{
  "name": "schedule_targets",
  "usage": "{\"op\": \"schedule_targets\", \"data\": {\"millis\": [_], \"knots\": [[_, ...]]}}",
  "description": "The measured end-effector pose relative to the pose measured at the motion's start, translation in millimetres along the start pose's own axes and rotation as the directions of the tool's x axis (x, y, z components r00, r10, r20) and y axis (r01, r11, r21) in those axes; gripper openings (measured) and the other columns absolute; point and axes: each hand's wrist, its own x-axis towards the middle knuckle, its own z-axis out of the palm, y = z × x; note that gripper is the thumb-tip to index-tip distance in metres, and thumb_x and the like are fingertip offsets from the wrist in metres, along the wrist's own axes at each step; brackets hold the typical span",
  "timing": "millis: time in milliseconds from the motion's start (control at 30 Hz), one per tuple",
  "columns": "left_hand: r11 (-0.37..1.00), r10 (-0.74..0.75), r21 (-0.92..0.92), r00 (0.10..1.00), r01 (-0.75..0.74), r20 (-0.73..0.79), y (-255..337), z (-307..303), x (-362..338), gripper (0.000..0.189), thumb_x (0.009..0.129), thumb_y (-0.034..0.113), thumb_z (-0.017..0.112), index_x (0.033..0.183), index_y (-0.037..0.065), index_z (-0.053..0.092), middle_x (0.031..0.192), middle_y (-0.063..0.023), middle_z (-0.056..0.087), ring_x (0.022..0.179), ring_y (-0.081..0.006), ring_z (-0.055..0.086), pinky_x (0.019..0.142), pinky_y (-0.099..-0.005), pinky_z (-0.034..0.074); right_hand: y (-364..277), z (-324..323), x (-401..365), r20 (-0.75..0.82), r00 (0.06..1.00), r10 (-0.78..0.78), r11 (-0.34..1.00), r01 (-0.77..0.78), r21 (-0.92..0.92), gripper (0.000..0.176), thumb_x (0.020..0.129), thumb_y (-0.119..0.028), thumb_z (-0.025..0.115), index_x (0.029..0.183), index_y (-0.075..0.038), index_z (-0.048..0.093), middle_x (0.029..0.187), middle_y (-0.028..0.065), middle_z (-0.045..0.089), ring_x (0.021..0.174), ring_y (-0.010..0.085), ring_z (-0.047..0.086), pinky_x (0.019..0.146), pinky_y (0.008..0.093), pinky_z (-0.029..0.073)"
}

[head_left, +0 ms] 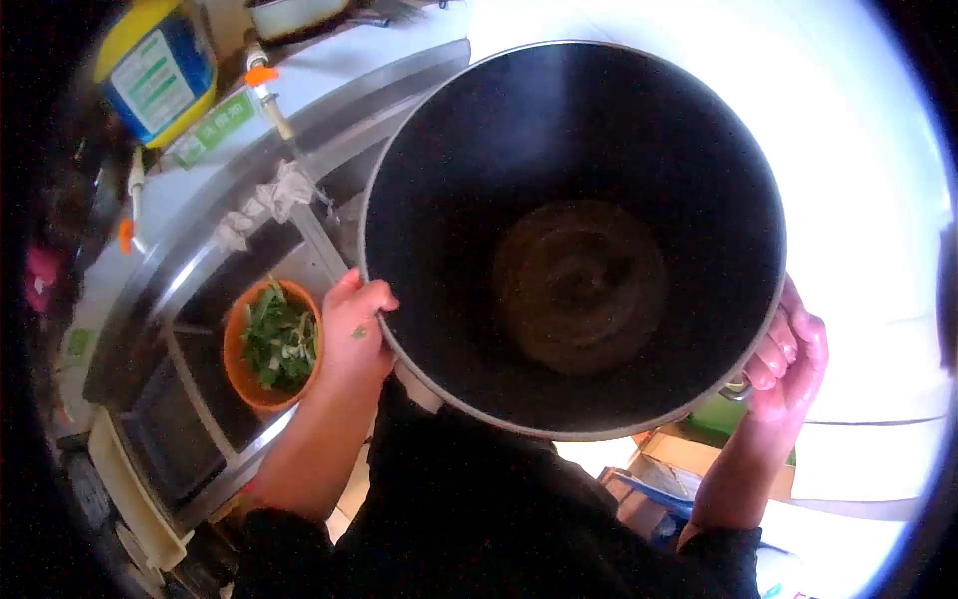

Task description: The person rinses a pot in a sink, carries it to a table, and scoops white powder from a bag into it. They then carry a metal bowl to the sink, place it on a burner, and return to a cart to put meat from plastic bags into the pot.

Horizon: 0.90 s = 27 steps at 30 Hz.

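A large black wok fills the middle of the view, its wide mouth turned up toward me. Its inside is dark, with a brownish round patch at the bottom and no food visible. My left hand grips the left edge, thumb over the rim and a small green bit stuck to the skin. On the right, my right hand is closed around the opposite edge, fingers curled at the rim near a small metal handle. The wok's underside is hidden.
Left of me is a steel sink with an orange bowl of chopped leafy greens in it. A grey-white rag hangs on the divider. Taps and a blue-yellow container line the back. A white surface lies right.
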Motion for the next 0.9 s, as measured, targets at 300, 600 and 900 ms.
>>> {"op": "schedule_targets", "data": {"millis": [300,600,900], "knots": [[0.830,-0.444,-0.218,0.845,0.513,0.300,-76,-74,77,0.027,0.069,-0.001,0.048,0.096,0.001,0.053,0.089,-0.0109,0.060,0.085,-0.0240,0.058,0.076,-0.0366,0.049,45,131,28,0.037,0.999,-0.018,0.953,0.029,-0.301,0.063,0.088,-0.010,0.046,0.139,0.008,0.014,0.057,-0.0012,0.030,0.039,0.0052,0.026,0.030,0.0194,0.022],[0.603,-0.790,0.601,0.500,0.525,0.355,-90,-113,119,0.017,0.087,0.017,0.050,0.097,0.005,0.059,0.074,-0.0078,0.060,0.056,-0.0201,0.057,0.049,-0.0359,0.049,142,229,49,0.040,0.998,0.054,0.895,-0.031,-0.444,0.057,0.090,-0.012,0.050,0.139,0.002,0.026,0.065,0.0038,0.042,0.045,0.0077,0.032,0.036,0.0198,0.025],[0.542,-0.838,0.645,0.284,0.539,0.466,-47,-105,162,0.014,0.084,0.027,0.057,0.088,0.014,0.062,0.075,0.0009,0.057,0.052,-0.0116,0.043,0.045,-0.0279,0.032,250,303,133,-0.140,0.990,0.032,0.884,-0.093,-0.458,0.025,0.085,-0.012,0.051,0.107,-0.001,0.052,0.058,-0.0059,0.029,0.044,0.0043,0.027,0.035,0.0182,0.022]]}}
